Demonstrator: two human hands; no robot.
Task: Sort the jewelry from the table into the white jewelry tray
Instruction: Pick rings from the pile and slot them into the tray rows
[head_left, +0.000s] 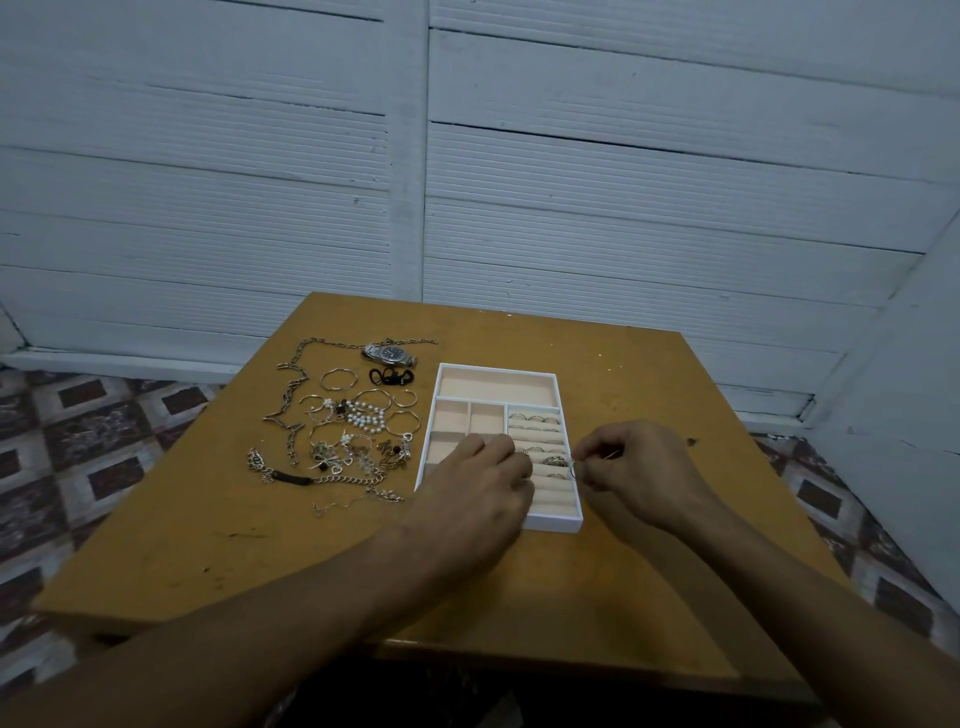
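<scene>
A white jewelry tray (498, 370) with beige compartments sits mid-table; its right section holds several rings (535, 419) in padded slots. My left hand (478, 483) lies over the tray's near left part, fingers curled over the ring rolls; what they hold is hidden. My right hand (639, 467) hovers at the tray's right edge and pinches a small ring (573, 470) between thumb and forefinger. Left of the tray lies a pile of loose jewelry (353, 436): hoops, a pearl piece, chains, and a wristwatch (389, 354).
The wooden table (260, 545) stands against a pale plank wall. A long silver chain (291, 400) runs along the pile's left side, a black hair tie (392, 376) lies by the watch. Patterned floor tiles show on both sides.
</scene>
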